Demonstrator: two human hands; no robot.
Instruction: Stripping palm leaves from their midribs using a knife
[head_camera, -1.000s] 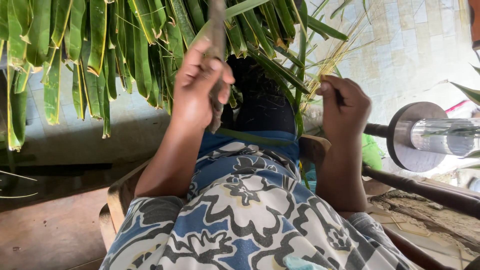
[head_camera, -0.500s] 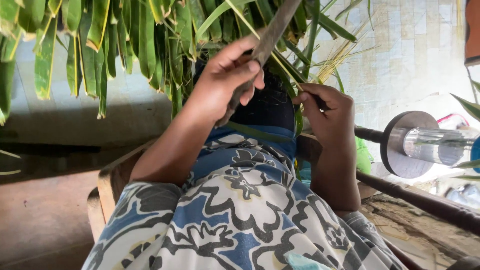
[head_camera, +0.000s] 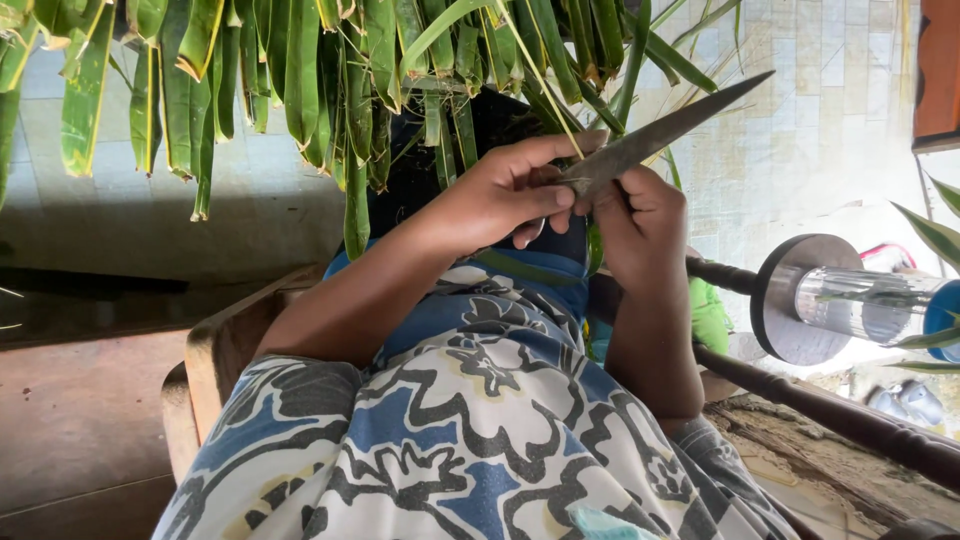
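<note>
My left hand (head_camera: 500, 195) grips the handle of a long grey knife (head_camera: 665, 130) whose pointed blade slants up to the right. My right hand (head_camera: 640, 225) is closed just below the blade, pinching a thin pale leaf rib (head_camera: 530, 60) that runs up into the hanging green palm leaves (head_camera: 300, 70). Both hands touch at the knife, above my lap in blue, white and black patterned cloth (head_camera: 480, 420). A dark bundle (head_camera: 470, 150) sits behind the hands, partly hidden.
A wooden chair frame (head_camera: 215, 360) is under me, with a dark turned rail (head_camera: 840, 420) on the right. A round grey disc with a clear tube (head_camera: 830, 300) stands at the right. Pale tiled floor (head_camera: 800, 110) lies beyond, brown floor (head_camera: 70, 420) at left.
My left hand swung the knife from upright to slanting right and moved toward my right hand. The two hands, apart before, now meet at the blade.
</note>
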